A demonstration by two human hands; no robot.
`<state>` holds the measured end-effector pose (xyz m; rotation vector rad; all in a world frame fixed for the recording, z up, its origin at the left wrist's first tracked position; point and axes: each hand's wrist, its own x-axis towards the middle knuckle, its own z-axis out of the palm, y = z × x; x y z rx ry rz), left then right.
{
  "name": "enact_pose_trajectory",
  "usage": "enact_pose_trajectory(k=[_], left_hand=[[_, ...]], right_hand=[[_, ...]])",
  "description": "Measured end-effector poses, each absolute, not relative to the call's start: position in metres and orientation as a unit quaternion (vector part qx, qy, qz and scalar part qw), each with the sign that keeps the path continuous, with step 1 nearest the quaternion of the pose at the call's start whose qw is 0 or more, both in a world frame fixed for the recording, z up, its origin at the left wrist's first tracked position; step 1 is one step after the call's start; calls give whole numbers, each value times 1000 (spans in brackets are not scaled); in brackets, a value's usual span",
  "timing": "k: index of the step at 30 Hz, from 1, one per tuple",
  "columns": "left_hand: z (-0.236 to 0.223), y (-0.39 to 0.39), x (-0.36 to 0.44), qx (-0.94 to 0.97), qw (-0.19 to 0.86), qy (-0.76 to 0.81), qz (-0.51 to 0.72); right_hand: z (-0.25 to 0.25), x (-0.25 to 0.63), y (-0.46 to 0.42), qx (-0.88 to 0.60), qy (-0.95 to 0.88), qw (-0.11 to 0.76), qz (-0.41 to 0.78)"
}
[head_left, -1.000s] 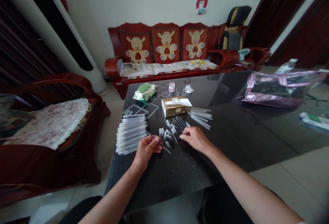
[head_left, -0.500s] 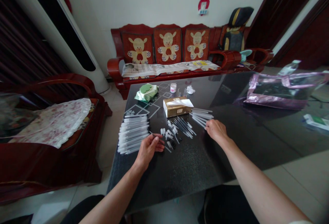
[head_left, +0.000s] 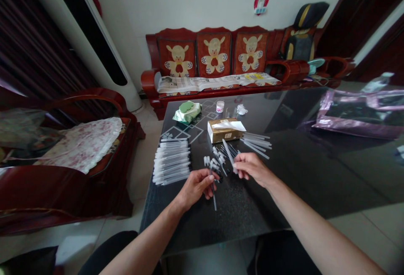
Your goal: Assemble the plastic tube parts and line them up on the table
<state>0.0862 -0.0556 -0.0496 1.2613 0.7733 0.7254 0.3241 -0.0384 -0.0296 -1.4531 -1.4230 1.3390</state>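
Note:
My left hand [head_left: 198, 187] pinches a thin pen refill [head_left: 215, 202], its lower end pointing toward me. In my right hand [head_left: 252, 168] is a translucent white pen barrel [head_left: 227, 150], tilted up and to the left. Between and beyond the hands lie small white and black pen caps [head_left: 207, 161] and a bunch of dark-tipped refills [head_left: 235, 148], partly hidden by the right hand and barrel. Left of my left hand, capped white pens [head_left: 172, 162] are lined up in a stack. More loose barrels [head_left: 259, 145] fan out past my right hand.
A gold and white box [head_left: 225, 135] stands behind the parts on the dark table [head_left: 252, 216]. Farther back are a green wipes pack [head_left: 187, 113], a small jar [head_left: 220, 106] and crumpled tissue [head_left: 241, 109]. A clear purple-edged bag [head_left: 356, 128] lies at right.
My right hand has taken a barrel from the loose barrels and moved left, close to my left hand. My left hand has turned the refill more upright. The view has shifted slightly.

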Motion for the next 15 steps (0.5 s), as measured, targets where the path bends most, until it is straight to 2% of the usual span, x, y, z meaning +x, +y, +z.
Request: enact_pose_trajectory(k=[3, 7, 15], left_hand=[[-51, -60, 89, 575, 689, 332, 291], [-52, -62, 89, 595, 693, 312, 264], [-48, -63, 89, 601, 702, 300, 237]], right_hand=[[-26, 304, -42, -457, -465, 424, 628], [-27, 292, -41, -388, -394, 487, 676], [-37, 282, -43, -367, -359, 501, 697]])
